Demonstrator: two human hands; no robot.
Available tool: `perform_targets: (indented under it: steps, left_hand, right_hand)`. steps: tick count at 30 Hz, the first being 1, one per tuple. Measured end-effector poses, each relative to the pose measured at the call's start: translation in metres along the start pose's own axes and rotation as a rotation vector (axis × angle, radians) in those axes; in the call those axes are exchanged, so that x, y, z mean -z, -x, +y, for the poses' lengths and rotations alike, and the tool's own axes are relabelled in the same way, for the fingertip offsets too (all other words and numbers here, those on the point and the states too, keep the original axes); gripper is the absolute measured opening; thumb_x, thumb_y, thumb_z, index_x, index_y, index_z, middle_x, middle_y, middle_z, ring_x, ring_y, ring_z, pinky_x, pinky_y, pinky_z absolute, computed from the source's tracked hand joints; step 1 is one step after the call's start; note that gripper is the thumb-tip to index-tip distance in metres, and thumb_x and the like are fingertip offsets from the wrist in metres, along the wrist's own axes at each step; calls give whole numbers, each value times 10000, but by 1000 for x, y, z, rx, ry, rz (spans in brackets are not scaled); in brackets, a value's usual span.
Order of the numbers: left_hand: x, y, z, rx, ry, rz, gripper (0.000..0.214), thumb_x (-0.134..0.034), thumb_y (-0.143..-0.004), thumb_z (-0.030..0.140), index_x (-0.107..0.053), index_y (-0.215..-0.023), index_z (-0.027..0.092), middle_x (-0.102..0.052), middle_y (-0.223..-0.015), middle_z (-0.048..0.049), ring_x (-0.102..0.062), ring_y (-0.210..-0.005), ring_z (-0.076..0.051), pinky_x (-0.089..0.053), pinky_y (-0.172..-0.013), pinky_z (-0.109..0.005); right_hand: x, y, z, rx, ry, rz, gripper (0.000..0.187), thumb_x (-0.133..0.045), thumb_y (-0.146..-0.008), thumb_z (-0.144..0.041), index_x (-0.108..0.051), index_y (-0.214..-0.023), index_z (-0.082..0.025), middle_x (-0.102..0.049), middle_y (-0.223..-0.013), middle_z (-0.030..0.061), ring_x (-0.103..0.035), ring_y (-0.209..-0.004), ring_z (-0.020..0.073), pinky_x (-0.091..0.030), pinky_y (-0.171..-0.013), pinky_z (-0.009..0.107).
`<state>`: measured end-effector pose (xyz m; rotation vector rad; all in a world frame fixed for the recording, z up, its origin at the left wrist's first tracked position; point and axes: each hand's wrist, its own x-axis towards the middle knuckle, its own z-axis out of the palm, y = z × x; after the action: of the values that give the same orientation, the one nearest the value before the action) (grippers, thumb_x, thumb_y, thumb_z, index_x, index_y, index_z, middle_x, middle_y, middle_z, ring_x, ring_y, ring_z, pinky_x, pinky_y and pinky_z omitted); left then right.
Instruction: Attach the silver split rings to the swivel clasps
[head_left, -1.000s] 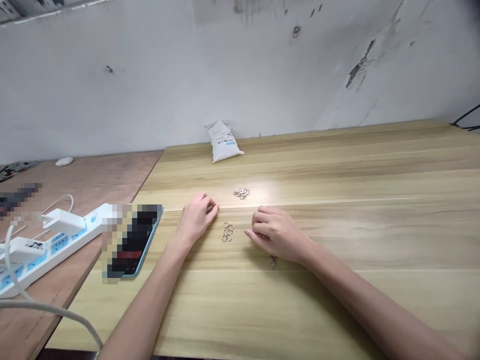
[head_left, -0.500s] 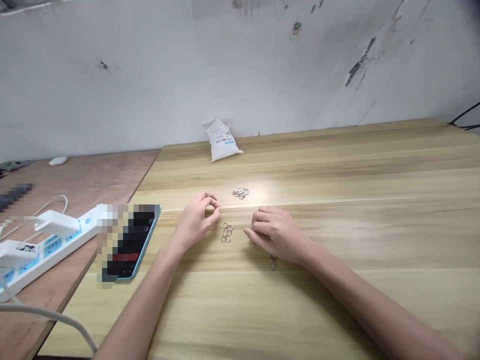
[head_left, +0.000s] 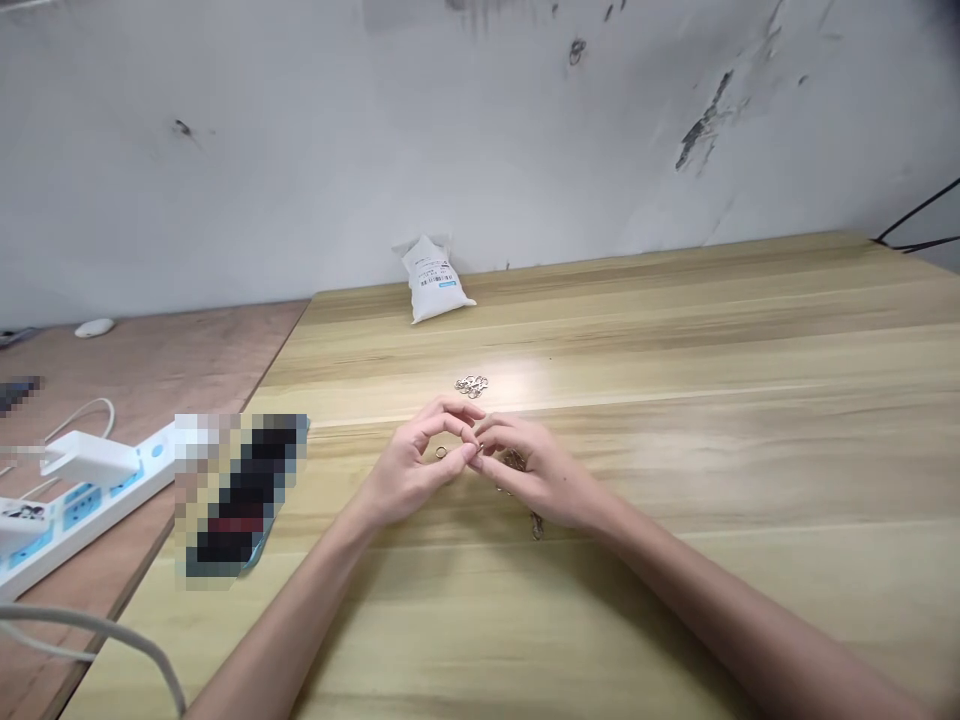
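Note:
My left hand (head_left: 420, 455) and my right hand (head_left: 544, 465) meet over the table with thumbs and forefingers pinched tip to tip. A small metal ring (head_left: 481, 448), mostly covered by the fingers, shows as a glint between them. Just behind the left thumb lies a loose metal ring (head_left: 441, 452); other rings there are hidden by the hand. Beneath my right palm is a partly covered heap of metal key-ring pieces (head_left: 514, 461), with a short chain piece (head_left: 537, 525) sticking out nearer me. Farther back sits a small pile of silvery metal rings (head_left: 471, 386).
A white plastic packet (head_left: 435, 285) with a label rests against the wall at the back of the wooden table (head_left: 675, 400). At left lie a blurred-out phone (head_left: 251, 500) and a white power strip (head_left: 82, 507) with plugs and a cable (head_left: 112, 625).
My hands have come together: the left moved right and the right moved slightly left, so their fingertips now meet. The left hand now covers most of the nearer rings. The view shifted slightly.

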<state>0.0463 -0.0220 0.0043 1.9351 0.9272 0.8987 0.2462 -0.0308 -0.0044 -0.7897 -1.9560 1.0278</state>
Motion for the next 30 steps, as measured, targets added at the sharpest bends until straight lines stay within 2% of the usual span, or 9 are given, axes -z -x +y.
perform_targets:
  steps: [4,11,16,22,25,27,30]
  left_hand:
    - [1,0,5,-59,-188,66,52,-592,-880,182,-630,-849,198,-619,-1115,-75,-586,-1117,-210,-472,-995,-396]
    - [2,-1,2,-193,-360,93,97,-613,-882,152,-675,-920,216,-638,-1075,-59,-604,-1065,-187,-506,-920,-343]
    - [1,-1,2,-286,-539,106,82,-566,-912,153,-633,-922,199,-632,-1093,-73,-591,-1060,-201,-491,-900,-355]
    - [-1,-2,1,-193,-762,99,92,-466,-965,173,-555,-966,195,-606,-1194,-94,-562,-1096,-230,-429,-931,-397]
    - [-2,-2,0,-144,-787,60,111,-425,-978,172,-534,-974,194,-590,-1219,-103,-541,-1148,-235,-411,-944,-398]
    - [-3,-2,-1,-120,-791,30,121,-407,-983,172,-525,-972,197,-581,-1240,-104,-526,-1181,-236,-399,-959,-403]
    - [-4,-1,0,-105,-787,13,137,-385,-985,162,-516,-968,200,-575,-1257,-103,-515,-1198,-231,-388,-970,-404]
  right_hand:
    - [1,0,2,23,89,-41,242,-494,-974,-245,-553,-746,-186,-587,-786,11,-524,-762,133,-418,-683,255]
    - [1,1,3,2,164,-41,245,-456,-978,-245,-517,-749,-187,-551,-719,-12,-466,-668,119,-358,-634,247]
    - [0,2,6,23,244,4,262,-458,-968,-250,-514,-720,-187,-545,-682,-7,-467,-647,124,-358,-616,248]
    - [12,-1,19,216,569,177,186,-527,-954,-225,-659,-834,-174,-633,-691,22,-513,-650,137,-382,-630,265]
    - [12,-2,18,317,621,273,165,-537,-954,-191,-685,-884,-173,-650,-671,15,-512,-628,132,-393,-609,254]
    - [7,-2,15,378,632,289,168,-524,-949,-148,-679,-887,-174,-665,-685,13,-518,-637,128,-411,-620,247]
    - [-1,-1,10,454,697,237,207,-496,-942,-96,-660,-847,-179,-675,-721,12,-511,-658,126,-417,-642,246]
